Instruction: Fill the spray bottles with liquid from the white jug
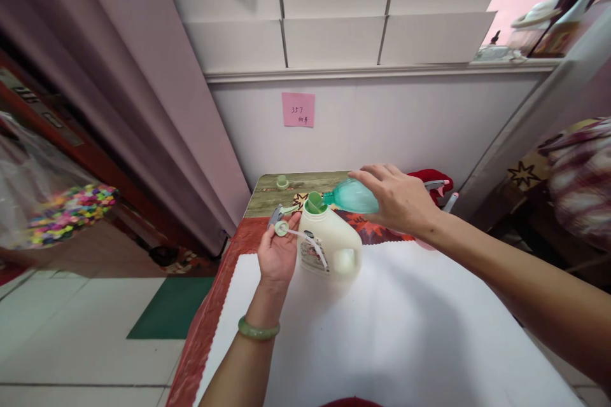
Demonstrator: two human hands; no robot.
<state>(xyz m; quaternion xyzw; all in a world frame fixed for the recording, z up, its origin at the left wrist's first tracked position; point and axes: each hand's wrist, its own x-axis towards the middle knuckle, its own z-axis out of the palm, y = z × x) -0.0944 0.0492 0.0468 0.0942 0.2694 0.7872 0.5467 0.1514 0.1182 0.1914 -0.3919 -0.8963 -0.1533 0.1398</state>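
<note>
My right hand point(398, 196) grips a translucent teal bottle point(356, 196) and holds it nearly on its side. The bottle's neck is at the green mouth of a cream jug point(329, 232), which stands upright on the table. In my left hand point(279, 254), palm turned up, is a trigger spray head point(281, 227), its collar facing me and its thin white tube slanting across the jug's label. My left fingertips are close beside the jug; whether they touch it I cannot tell. Whether liquid is flowing does not show.
A pale green cap point(282, 182) sits on the table's back left corner. A white cloth point(382, 331) covers the front. Behind the right hand lies a red item point(432, 178) with pale-handled things. A pink note point(298, 109) is on the wall, and a curtain point(143, 76) hangs left.
</note>
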